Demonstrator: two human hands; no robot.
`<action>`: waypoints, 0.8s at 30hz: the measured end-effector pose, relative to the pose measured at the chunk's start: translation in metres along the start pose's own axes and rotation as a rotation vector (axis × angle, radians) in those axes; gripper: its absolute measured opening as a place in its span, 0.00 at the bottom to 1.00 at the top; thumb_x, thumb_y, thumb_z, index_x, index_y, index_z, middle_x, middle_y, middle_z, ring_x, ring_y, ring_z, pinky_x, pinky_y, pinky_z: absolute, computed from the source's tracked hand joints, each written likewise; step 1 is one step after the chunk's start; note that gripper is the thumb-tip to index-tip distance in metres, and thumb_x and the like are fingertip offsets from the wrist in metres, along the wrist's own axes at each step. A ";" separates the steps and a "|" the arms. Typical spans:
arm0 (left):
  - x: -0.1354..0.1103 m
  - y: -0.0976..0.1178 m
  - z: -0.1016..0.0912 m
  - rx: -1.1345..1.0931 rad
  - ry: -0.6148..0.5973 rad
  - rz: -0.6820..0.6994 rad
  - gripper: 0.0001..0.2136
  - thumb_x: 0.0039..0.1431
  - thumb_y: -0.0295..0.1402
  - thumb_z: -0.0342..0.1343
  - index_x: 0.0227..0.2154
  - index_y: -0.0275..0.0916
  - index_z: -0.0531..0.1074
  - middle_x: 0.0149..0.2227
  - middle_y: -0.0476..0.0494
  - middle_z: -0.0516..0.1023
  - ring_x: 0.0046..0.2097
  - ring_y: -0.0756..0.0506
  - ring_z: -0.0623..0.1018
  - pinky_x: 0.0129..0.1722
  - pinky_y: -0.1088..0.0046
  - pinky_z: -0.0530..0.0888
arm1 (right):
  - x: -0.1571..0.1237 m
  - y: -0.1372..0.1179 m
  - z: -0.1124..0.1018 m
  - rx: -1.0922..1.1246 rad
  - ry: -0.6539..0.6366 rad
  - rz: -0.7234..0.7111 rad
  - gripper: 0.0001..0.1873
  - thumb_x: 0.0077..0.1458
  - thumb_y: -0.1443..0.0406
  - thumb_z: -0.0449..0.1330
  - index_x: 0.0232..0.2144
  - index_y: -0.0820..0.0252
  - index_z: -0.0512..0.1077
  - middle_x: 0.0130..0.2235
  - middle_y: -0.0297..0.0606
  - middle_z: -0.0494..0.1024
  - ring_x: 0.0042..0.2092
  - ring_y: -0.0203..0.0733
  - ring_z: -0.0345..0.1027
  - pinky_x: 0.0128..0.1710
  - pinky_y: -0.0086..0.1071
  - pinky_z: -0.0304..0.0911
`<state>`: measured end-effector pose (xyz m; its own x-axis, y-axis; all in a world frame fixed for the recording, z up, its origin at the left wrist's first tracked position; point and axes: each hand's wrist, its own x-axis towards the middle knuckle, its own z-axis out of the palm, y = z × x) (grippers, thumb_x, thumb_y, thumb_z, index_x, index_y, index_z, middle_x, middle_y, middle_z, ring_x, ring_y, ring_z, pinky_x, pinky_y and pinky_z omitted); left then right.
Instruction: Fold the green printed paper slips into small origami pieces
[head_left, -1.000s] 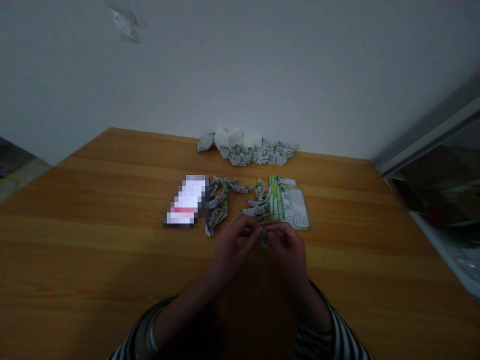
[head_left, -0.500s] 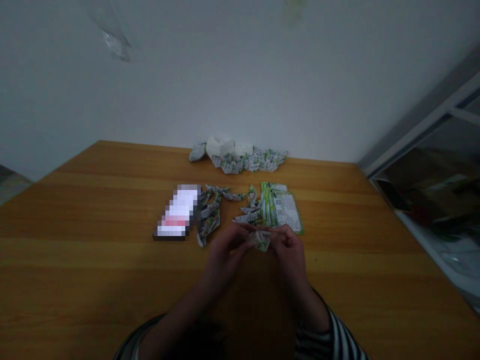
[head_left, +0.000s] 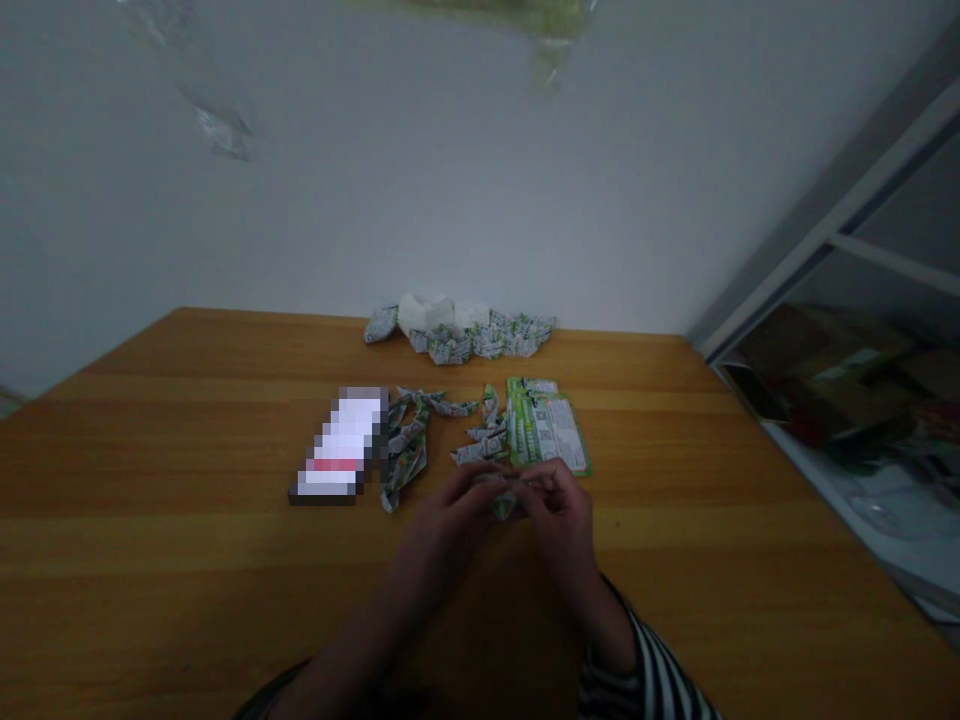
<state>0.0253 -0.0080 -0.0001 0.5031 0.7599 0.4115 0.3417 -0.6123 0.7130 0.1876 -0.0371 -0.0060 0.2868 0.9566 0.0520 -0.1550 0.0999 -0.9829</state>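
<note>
The person is working with two bare hands at the front part of a wooden table (head_left: 165, 420). The left hand (head_left: 450, 510) and the right hand (head_left: 559, 510) are close together, and their fingers are clamping one small folded paper piece (head_left: 504, 508) from both sides, just above the table. Only its lower tip is showing, green and white, because the fingers are covering the rest; in the earlier frame more of this piece was showing.

Just beyond the hands, two groups of folded paper strips are lying: about five strips on the left (head_left: 405, 450) and about four on the right (head_left: 484, 435). Beside them are one stack of green-and-white printed sheets (head_left: 544, 425), with print too small for reading, and one pixelated rectangular object (head_left: 341, 445), with nothing readable on it. Near the far edge, one heap of folded paper pieces (head_left: 465, 340) is lying with crumpled white paper (head_left: 427, 313). One striped sleeve (head_left: 660, 665) is showing on the right arm. The table is now sitting lower in the view than before.
</note>
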 end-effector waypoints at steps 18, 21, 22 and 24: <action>0.005 -0.015 -0.003 0.004 0.177 0.039 0.10 0.59 0.25 0.59 0.37 0.45 0.81 0.44 0.42 0.78 0.40 0.46 0.80 0.38 0.70 0.78 | 0.016 0.007 -0.016 -0.141 -0.304 0.001 0.11 0.42 0.61 0.72 0.32 0.54 0.82 0.30 0.36 0.84 0.30 0.43 0.79 0.33 0.35 0.75; 0.005 -0.015 -0.005 0.016 0.156 0.069 0.10 0.59 0.26 0.58 0.38 0.46 0.81 0.44 0.42 0.77 0.42 0.46 0.80 0.39 0.70 0.78 | 0.016 0.009 -0.015 -0.121 -0.245 -0.023 0.04 0.43 0.63 0.71 0.26 0.54 0.82 0.28 0.35 0.84 0.29 0.43 0.78 0.32 0.34 0.74; 0.005 -0.015 -0.005 0.016 0.124 0.078 0.11 0.60 0.26 0.58 0.39 0.47 0.81 0.45 0.42 0.77 0.43 0.45 0.80 0.39 0.70 0.78 | 0.017 0.010 -0.015 -0.129 -0.240 -0.021 0.01 0.44 0.64 0.70 0.24 0.53 0.82 0.26 0.34 0.83 0.28 0.42 0.78 0.31 0.33 0.73; 0.004 -0.016 -0.007 0.010 0.055 0.083 0.11 0.60 0.26 0.58 0.39 0.48 0.81 0.45 0.42 0.77 0.44 0.45 0.80 0.39 0.71 0.78 | 0.019 0.012 -0.018 -0.169 -0.250 -0.014 0.03 0.45 0.66 0.69 0.22 0.54 0.81 0.24 0.33 0.82 0.26 0.40 0.75 0.28 0.30 0.69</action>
<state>0.0162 0.0064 -0.0051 0.4859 0.7172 0.4995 0.3090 -0.6756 0.6694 0.2078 -0.0226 -0.0196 0.0433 0.9953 0.0867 0.0133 0.0862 -0.9962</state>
